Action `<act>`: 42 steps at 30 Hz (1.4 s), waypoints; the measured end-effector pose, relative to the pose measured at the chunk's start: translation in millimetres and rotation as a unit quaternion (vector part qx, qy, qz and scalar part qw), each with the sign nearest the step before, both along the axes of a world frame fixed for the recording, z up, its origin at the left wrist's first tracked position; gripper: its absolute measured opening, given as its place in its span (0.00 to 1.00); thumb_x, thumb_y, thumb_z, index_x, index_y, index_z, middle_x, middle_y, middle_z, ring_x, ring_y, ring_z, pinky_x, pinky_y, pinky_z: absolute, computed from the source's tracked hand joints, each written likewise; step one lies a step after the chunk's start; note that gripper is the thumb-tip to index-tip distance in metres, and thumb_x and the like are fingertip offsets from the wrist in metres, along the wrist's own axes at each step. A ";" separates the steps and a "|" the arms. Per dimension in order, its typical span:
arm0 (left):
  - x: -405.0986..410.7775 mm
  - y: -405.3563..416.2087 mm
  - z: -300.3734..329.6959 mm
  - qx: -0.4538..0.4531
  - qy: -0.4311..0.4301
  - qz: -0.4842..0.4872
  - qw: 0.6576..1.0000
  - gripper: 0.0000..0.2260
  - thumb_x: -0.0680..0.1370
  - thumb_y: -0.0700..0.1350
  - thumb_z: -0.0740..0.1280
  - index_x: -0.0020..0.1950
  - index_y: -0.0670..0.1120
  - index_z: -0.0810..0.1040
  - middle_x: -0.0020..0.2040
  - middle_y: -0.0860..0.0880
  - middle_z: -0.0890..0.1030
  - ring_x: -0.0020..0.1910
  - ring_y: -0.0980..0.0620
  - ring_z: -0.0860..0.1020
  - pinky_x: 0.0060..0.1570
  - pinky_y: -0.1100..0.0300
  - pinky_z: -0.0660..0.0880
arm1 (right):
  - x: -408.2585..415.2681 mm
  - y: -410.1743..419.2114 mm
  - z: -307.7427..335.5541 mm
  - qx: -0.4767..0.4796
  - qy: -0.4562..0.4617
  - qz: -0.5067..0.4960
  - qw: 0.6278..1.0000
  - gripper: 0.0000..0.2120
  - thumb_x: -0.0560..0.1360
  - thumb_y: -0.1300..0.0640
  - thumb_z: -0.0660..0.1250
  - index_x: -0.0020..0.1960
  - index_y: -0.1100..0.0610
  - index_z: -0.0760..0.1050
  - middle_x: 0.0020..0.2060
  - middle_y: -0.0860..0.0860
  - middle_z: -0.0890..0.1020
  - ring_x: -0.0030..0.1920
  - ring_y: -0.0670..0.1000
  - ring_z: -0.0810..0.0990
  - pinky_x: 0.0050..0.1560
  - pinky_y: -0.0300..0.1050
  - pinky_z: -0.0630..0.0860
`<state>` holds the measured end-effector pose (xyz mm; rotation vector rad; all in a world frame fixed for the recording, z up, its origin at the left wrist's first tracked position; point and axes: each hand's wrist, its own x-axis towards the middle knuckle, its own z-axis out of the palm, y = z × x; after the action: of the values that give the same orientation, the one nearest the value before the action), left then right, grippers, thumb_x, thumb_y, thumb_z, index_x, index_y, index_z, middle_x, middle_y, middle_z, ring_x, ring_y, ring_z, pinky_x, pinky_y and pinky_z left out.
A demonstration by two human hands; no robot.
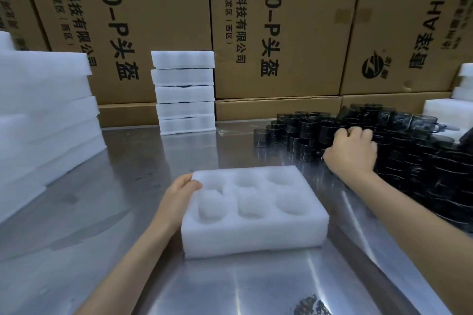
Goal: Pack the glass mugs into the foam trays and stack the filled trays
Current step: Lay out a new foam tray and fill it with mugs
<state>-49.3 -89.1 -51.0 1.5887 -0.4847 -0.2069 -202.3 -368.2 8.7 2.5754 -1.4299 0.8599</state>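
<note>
- Glass mugs [399, 146]: dark, crowded together on the steel table [128, 212], under and beyond the right fingertips.
- Right hand [352, 151]: fingers curled down among the mugs; whether one is gripped, cannot tell.
- Advice: take one mug and lift it straight up, clear of its neighbours.
- Foam tray [256, 235]: six empty pockets; left hand [179, 197] grips its left edge, thumb on top, steadying it.
- Filled stack [184, 92] beyond.

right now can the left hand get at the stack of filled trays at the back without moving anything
Probably yes. The left hand holds the empty foam tray at its left edge, and only bare metal table lies between it and the stack of filled trays. It may need a lean forward.
</note>
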 end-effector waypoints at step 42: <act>-7.8 0.2 0.5 0.031 -0.051 0.029 0.998 0.08 0.79 0.49 0.61 0.44 0.55 0.78 0.43 0.64 0.79 0.41 0.73 0.73 0.35 0.78 0.66 | 43.3 136.7 -10.5 -0.059 0.033 0.514 0.855 0.09 0.78 0.60 0.62 0.54 0.48 0.74 0.49 0.38 0.75 0.57 0.42 0.65 0.33 0.40 0.62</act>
<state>-57.2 -88.9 -50.4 1.6785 -0.5155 -0.0985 -159.0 -231.5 -1.8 3.1229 0.1653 0.8364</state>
